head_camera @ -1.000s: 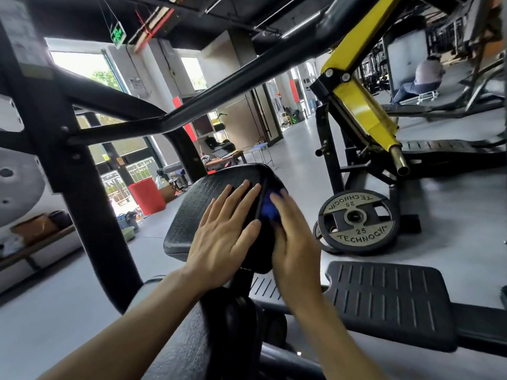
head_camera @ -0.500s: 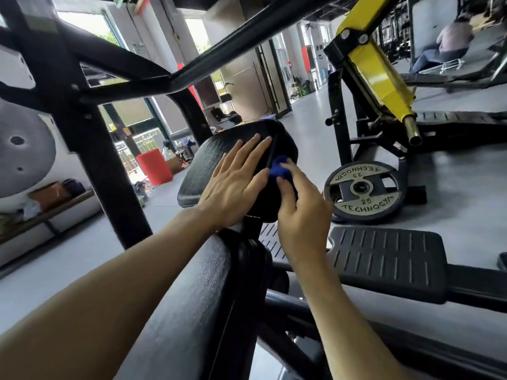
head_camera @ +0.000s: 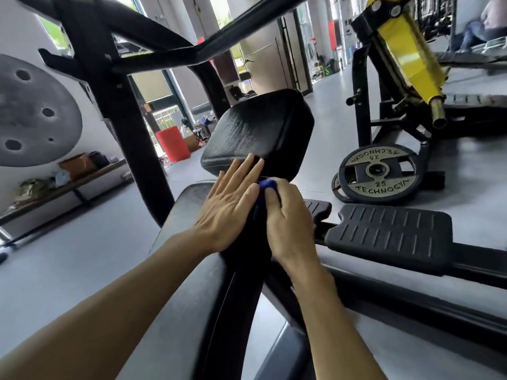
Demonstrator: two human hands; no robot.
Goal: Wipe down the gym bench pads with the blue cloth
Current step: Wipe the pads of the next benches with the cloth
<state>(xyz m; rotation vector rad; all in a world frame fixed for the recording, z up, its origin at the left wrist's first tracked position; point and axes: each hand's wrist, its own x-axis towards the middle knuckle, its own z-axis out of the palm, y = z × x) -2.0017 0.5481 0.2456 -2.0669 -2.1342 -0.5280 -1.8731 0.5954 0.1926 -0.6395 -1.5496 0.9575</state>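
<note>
A black upper bench pad (head_camera: 260,130) stands ahead, with a longer black lower pad (head_camera: 192,270) running toward me. My left hand (head_camera: 227,204) lies flat with straight fingers on the far end of the lower pad, fingertips reaching the upper pad's bottom edge. My right hand (head_camera: 288,226) grips the bunched blue cloth (head_camera: 266,185) against the lower pad's right side edge; only a small part of the cloth shows past the fingers.
Black frame bars (head_camera: 120,127) cross overhead and on the left. A ribbed black footplate (head_camera: 389,234) lies to the right. A Technogym 25 weight plate (head_camera: 378,174) leans by a yellow lever arm (head_camera: 408,56). A red bin (head_camera: 172,144) stands behind.
Both hands have slid back from the upper pad onto the near end of the lower pad. The upper pad is now uncovered, and the view has tilted downward.
</note>
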